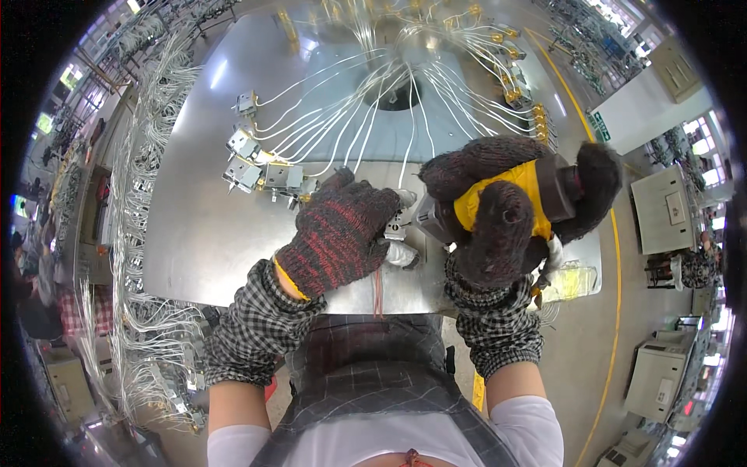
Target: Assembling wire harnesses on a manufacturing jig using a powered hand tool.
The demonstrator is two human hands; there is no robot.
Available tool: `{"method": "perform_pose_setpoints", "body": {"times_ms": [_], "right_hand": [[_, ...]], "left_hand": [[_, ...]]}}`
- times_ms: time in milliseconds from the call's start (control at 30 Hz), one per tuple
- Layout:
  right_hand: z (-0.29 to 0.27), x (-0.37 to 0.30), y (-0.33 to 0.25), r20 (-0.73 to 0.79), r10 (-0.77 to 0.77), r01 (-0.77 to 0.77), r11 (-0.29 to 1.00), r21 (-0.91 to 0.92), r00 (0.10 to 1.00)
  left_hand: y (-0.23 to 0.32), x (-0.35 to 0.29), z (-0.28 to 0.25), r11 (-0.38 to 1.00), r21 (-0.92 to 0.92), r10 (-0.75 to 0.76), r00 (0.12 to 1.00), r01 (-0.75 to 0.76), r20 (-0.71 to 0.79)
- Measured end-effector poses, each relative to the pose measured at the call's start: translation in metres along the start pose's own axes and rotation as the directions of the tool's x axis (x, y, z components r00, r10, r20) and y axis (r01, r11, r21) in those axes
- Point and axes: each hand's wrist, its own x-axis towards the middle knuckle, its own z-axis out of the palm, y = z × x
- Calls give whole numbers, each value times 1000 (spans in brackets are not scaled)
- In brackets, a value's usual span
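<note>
My left hand (338,237), in a dark knitted glove flecked with red, closes on a small metal fitting (396,229) above the front of the metal table. White-tipped glove fingers show beside the fitting. My right hand (498,237), in a dark glove, is wrapped round a hand-held power tool with a yellow and dark grey body (556,189). The tool's grey nose (437,221) points left at the fitting, close to it; whether they touch I cannot tell. One white wire (411,144) runs from the table's middle toward the fitting.
White wires (327,117) fan out from a dark round opening (393,95) in the table (194,233). Metal box-shaped fittings (261,173) sit at their left ends, brass-coloured ones (538,121) at the right. Wire bundles (148,194) hang at the left. A clear yellowish packet (572,282) lies at the right corner.
</note>
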Motion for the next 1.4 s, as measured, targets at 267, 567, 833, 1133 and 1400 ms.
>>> {"method": "perform_pose_setpoints", "body": {"times_ms": [267, 567, 833, 1133, 1400], "right_hand": [[77, -17, -27, 349, -216, 408, 569, -714, 912], [94, -19, -18, 227, -302, 375, 656, -655, 926], [79, -13, -16, 301, -342, 445, 511, -735, 890], [74, -10, -15, 328, -282, 432, 562, -705, 902], [70, -12, -14, 338, -232, 408, 602, -686, 912]], "left_hand": [[3, -13, -16, 997, 17, -78, 996, 77, 37], [-23, -30, -21, 991, -68, -114, 991, 119, 68], [-15, -30, -12, 905, -355, -242, 970, 235, 25], [-17, -32, -5, 976, -165, -140, 990, 143, 34], [-18, -30, -5, 964, -215, -149, 988, 156, 49]]}}
